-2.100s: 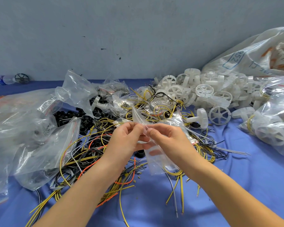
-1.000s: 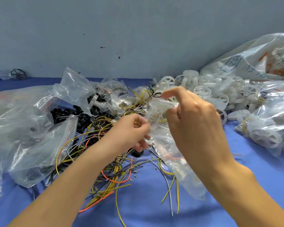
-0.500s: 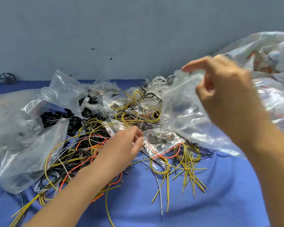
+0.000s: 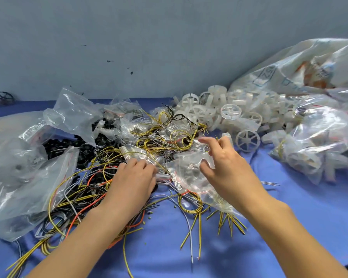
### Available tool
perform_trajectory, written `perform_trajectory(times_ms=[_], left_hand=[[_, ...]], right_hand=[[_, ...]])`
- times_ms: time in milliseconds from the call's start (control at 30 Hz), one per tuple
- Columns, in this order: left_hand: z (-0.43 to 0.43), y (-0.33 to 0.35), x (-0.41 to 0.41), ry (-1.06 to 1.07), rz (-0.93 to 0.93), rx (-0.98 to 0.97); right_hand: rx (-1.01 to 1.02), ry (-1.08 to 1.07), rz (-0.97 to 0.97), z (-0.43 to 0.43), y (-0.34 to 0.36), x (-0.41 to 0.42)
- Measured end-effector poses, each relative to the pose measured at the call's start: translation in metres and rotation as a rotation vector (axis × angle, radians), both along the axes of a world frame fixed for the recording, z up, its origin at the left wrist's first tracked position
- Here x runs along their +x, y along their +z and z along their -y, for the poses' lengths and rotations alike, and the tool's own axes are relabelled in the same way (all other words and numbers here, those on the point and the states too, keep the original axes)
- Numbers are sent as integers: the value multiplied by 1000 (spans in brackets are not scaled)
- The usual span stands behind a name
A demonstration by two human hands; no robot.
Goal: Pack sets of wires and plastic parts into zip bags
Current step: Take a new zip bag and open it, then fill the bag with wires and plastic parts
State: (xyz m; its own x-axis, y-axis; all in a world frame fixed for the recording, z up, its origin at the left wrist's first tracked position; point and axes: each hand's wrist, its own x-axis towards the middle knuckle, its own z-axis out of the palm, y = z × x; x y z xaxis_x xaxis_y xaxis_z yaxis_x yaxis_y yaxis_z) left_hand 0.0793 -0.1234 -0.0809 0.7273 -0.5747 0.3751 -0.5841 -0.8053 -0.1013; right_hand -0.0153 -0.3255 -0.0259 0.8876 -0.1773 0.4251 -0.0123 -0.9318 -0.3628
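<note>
Packing, part done by appearance: filled bags (image 4: 319, 141) heaped at right of tabletop (image 4: 293, 213); loose wires (image 4: 78, 197) and white plastic wheels (image 4: 230, 112) remain in quantity. Small zip bag (image 4: 189, 171), clear and crumpled with small parts inside, lies between the hands. Right hand (image 4: 227, 171) has spread fingers, thumb touching it. Left hand (image 4: 134, 179) lies knuckles-up on wires, grip not discernible.

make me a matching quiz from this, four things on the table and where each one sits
Things
1. white wheels
2. black parts
3. lone dark wheel
4. printed sack

Places
a. far left, by the wall
b. top right corner
c. heaped right of the wire tangle
d. left of the wire tangle, partly under clear bags

Pairs: 1-c, 2-d, 3-a, 4-b
</note>
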Motion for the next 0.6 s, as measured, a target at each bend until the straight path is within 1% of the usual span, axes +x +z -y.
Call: perform_trajectory(times_ms=[133,233,300,400,500,600], left_hand=[[-7,1,1,-23,-23,-10],[-5,3,-6,-51,-30,-66],[0,4,-12,-112,-62,-131],[8,3,-20,-218,-157,-189],[18,0,-32,-318,-251,-229],[28,-2,-44,-430,-298,-195]], right_hand=[[-37,-49,-16,-3,1,0],[-59,-136,-5,0,3,1],[-40,-211,71,6,6,2],[22,-290,240,18,14,4],[55,-291,376,23,19,4],[18,-265,519,24,22,1]])
